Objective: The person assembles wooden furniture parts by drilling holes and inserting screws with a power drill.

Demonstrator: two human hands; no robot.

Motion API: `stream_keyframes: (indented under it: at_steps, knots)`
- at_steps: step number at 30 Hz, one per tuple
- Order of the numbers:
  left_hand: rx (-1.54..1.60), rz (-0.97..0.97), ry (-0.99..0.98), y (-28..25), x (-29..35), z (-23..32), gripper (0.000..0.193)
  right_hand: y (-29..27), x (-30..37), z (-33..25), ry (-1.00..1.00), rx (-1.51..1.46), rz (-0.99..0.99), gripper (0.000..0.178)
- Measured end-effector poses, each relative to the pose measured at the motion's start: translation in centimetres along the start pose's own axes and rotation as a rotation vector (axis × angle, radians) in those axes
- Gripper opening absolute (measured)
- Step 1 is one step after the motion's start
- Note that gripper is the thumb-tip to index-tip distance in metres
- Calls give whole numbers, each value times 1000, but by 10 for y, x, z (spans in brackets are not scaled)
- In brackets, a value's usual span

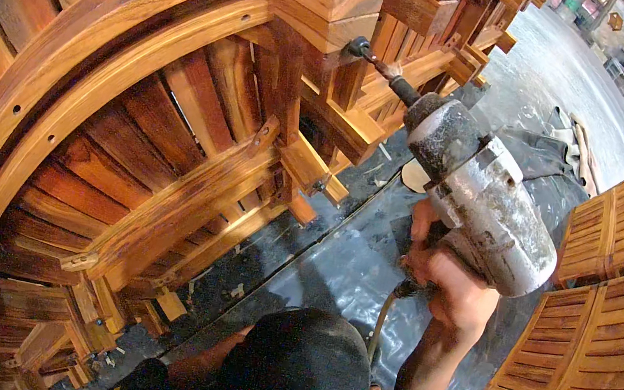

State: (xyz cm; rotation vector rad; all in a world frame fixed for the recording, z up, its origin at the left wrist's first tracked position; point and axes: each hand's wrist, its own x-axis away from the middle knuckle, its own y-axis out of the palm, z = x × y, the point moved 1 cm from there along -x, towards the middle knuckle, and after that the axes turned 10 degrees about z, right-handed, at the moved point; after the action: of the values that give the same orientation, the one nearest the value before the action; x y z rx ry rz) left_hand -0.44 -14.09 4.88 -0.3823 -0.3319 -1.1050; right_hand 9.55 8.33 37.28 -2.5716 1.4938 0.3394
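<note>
A worn grey metal power drill (pixel 485 209) is gripped at its handle by the right hand (pixel 443 281), fingers clenched around it, its bit pressed against a block of the curved brown slatted wooden furniture frame (pixel 133 122). The left hand is hidden behind a dark cap (pixel 298 368), so its grip cannot be told. The drill is judged heavy, rigid and dusty-slick, best held low on the handle. No packages, labels or signs can be made out; slatted wooden panels (pixel 605 330) are stacked at right
</note>
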Motion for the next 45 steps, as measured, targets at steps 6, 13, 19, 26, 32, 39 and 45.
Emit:
stream_keyframes:
  at_steps: [6, 13, 19, 26, 32, 39, 45]
  knots:
    - [3, 40, 3, 64, -75, 107, 15, -3, 2, 15, 4, -11, -11, 27]
    - [-52, 122, 0, 46, -39, 107, 15, 2, -3, 15, -53, -37, -63, 27]
    - [-49, 164, 15, 21, 8, 84, 14, -1, -6, 16, -71, -34, -102, 27]
    - [-31, 250, 24, 21, 19, 103, 14, 4, -6, 12, -41, -17, -81, 25]
    - [-13, 309, 55, 15, 28, 115, 14, 4, -11, 9, -112, 14, -65, 24]
    - [21, 415, 84, 34, 30, 147, 13, 4, -4, 3, -46, -119, -105, 25]
    - [56, 396, 37, 51, 25, 150, 13, -14, 11, 32, 66, -219, 71, 26]
